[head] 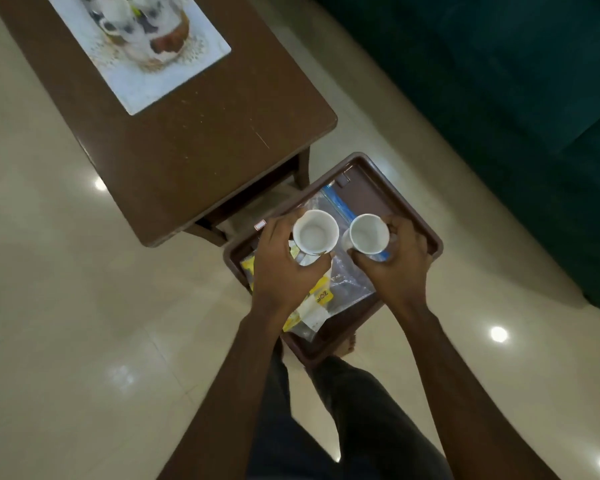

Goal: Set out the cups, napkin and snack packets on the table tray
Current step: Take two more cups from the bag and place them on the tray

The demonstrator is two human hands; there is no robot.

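Head-worn view, steeply downward, close

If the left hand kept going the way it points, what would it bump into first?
Probably the wooden table: the left hand, holding a white cup over the tray, points toward its near edge. Heights are unclear, so it might pass above.

Two white cups upright, empty, mouths up: left cup (pixel 315 232) and right cup (pixel 368 233) side by side, apart, over brown tray (pixel 417 226). Clear zip bag (pixel 347 279) and yellow snack packets (pixel 311 305) flat in tray underneath.
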